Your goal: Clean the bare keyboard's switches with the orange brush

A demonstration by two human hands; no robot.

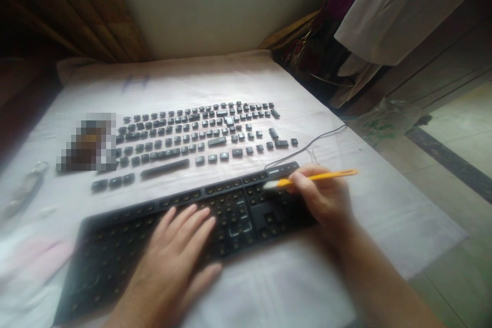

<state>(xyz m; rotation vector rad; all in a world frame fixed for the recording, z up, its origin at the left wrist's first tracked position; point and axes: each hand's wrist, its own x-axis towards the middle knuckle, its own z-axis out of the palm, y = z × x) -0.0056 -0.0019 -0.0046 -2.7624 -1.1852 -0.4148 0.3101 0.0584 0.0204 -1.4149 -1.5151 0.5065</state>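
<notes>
A black computer keyboard (115, 236) with its keycaps off lies at a slant across the near part of the table. My left hand (180, 246) rests on its middle, fingers stretched out and slightly apart. In my right hand (323, 195) is a yellow-handled brush (319, 177), pinched between thumb and fingers. Its pale bristles point left, over the keyboard's upper right part; whether they touch it I cannot tell. Beyond the keyboard, loose black keycaps (184, 138) sit in rows, with a long spacebar keycap (165, 168) nearest.
A white cloth (200, 79) covers the table. The keyboard cable (307, 144) runs off toward the right edge. At the left are a blurred-out patch, a pinkish cloth (42, 256) and a pale elongated item (25, 189). Clear plastic (384, 118) lies beyond the right edge.
</notes>
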